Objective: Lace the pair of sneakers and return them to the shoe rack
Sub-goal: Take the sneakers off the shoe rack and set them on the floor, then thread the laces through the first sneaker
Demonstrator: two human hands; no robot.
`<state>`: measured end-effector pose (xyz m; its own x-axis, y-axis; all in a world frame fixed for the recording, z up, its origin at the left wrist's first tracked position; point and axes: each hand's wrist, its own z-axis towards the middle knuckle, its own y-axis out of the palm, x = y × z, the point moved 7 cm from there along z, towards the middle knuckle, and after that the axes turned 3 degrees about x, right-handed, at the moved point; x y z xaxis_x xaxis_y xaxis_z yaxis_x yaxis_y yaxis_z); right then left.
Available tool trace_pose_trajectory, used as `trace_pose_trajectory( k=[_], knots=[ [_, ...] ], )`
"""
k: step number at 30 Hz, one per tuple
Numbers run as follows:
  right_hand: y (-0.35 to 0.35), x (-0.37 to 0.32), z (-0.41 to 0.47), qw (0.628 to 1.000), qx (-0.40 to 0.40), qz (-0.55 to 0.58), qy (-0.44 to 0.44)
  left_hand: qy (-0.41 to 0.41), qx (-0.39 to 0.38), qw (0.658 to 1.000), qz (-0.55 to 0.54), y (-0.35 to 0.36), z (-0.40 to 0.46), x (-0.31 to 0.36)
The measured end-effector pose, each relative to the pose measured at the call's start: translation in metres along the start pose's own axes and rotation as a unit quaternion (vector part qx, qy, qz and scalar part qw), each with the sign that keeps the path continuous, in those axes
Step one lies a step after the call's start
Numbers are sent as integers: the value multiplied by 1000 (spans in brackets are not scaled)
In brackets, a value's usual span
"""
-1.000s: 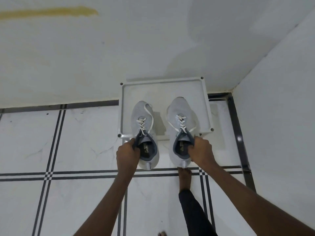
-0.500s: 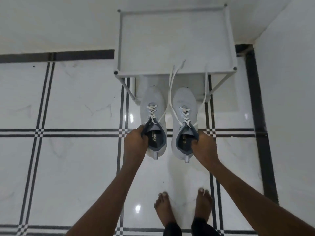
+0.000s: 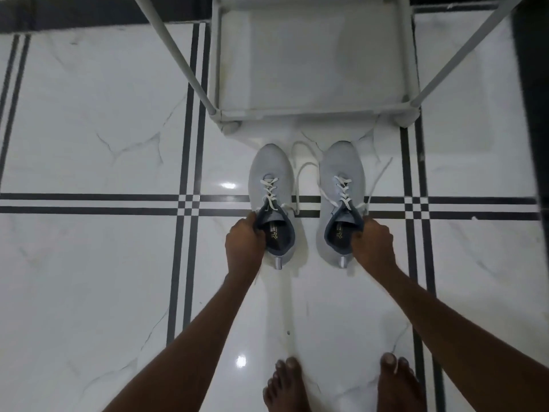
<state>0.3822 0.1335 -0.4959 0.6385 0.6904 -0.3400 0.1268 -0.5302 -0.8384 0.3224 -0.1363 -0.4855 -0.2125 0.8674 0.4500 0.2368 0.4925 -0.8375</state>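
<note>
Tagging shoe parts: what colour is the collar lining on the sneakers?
Dark blue-grey lining inside the left sneaker and right sneaker; uppers are pale grey. Head view.

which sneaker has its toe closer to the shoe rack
The right-hand sneaker: its toe sits nearer the rack than the left sneaker's.

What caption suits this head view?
Left hand and right hand hold two grey sneakers before a white shoe rack.
</note>
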Motion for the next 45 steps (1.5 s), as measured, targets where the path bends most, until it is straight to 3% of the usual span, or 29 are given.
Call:
trace_pose_trajectory(
  k=[4,10,12,17,22,25,27,31,34,37,41,45],
  knots=[
    [6,5,4,999,37,9,2,30,31,999,-23,6,1,-10],
    [-20,-56,-20,959,235,117,-109,47,19,998,-37,3,20,-23],
    [-7,-91,-28,953,222,121,-168,73,-5,997,-26,4,31,-27],
    [58,-127,-7,970,70,75,-221,128,-78,988,-21,-5,63,-30],
    [61,-137,16,956,65,108,-266,85,-221,966,-108,-9,87,-29],
    [62,-139,26,955,0,187,-229,78,-234,968,-46,-19,91,-19],
    [67,-141,31,960,-41,181,-209,91,-245,965,18,-28,96,-8],
    [64,-147,34,971,-27,86,-221,112,-298,924,214,-29,94,4],
    [59,-150,33,974,-28,30,-225,108,-288,889,340,-34,99,7],
    [61,-152,32,970,-29,23,-240,78,-289,889,347,-44,112,9],
    [67,-150,35,968,-5,37,-247,34,-356,870,339,-49,103,3],
    [72,-146,34,971,3,28,-239,31,-352,879,322,-61,107,-2]
  ],
)
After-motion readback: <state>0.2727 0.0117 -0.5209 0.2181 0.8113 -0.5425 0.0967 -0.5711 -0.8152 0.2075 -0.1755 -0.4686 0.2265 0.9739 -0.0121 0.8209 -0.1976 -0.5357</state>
